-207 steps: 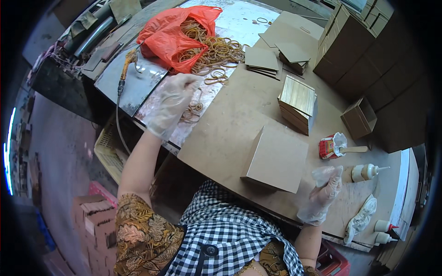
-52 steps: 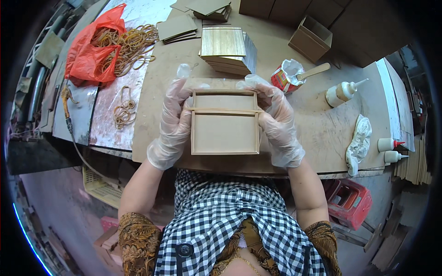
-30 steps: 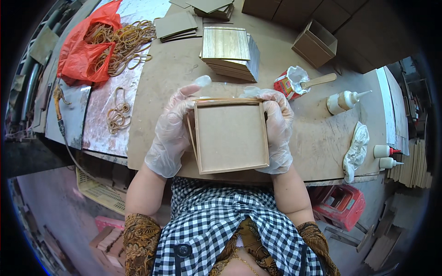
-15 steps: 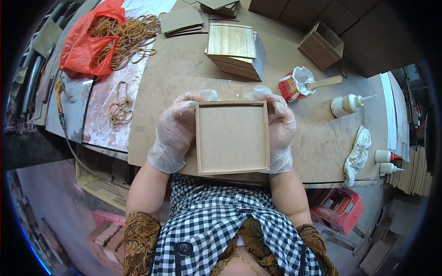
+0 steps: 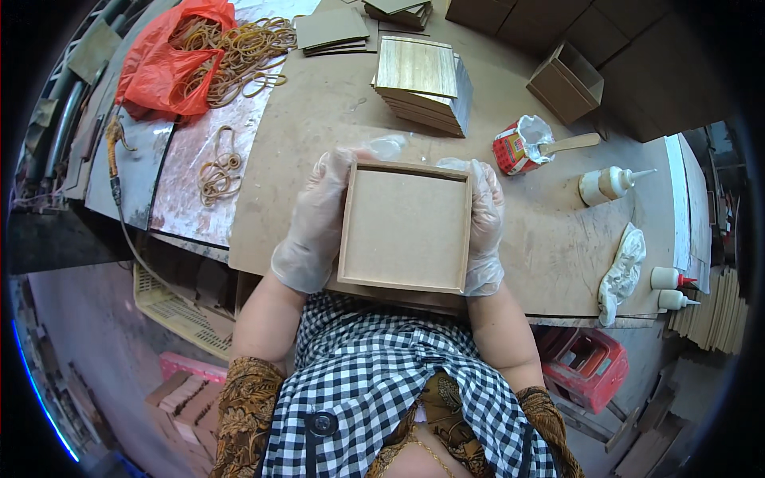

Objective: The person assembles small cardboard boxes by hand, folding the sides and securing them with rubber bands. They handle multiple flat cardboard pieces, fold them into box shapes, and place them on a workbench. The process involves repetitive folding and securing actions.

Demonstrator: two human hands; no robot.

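Note:
A square, shallow wooden box [image 5: 406, 231] with a low rim is held up between my hands at the near edge of the worktable, its hollow side facing me. My left hand [image 5: 317, 219], in a clear plastic glove, grips its left side, with a fingertip reaching past the upper corner. Gloved the same way, my right hand [image 5: 483, 223] is closed on the right side. Parts of the fingers on both hands are hidden behind the box. Beyond it stands a stack of wooden panels [image 5: 418, 76], the top one light-grained.
Right of the stack are a tub of white glue [image 5: 522, 147] with a wooden stick, a squeeze bottle [image 5: 606, 185] and a crumpled white glove [image 5: 621, 275]. Rubber bands [image 5: 247, 52] spill from a red bag [image 5: 163, 76] at far left. An open box [image 5: 564, 84] stands far right.
The box has turned slightly clockwise in my hands, its lower edge now slanting. My fingers have shifted a little along its sides. The whole view has moved slightly.

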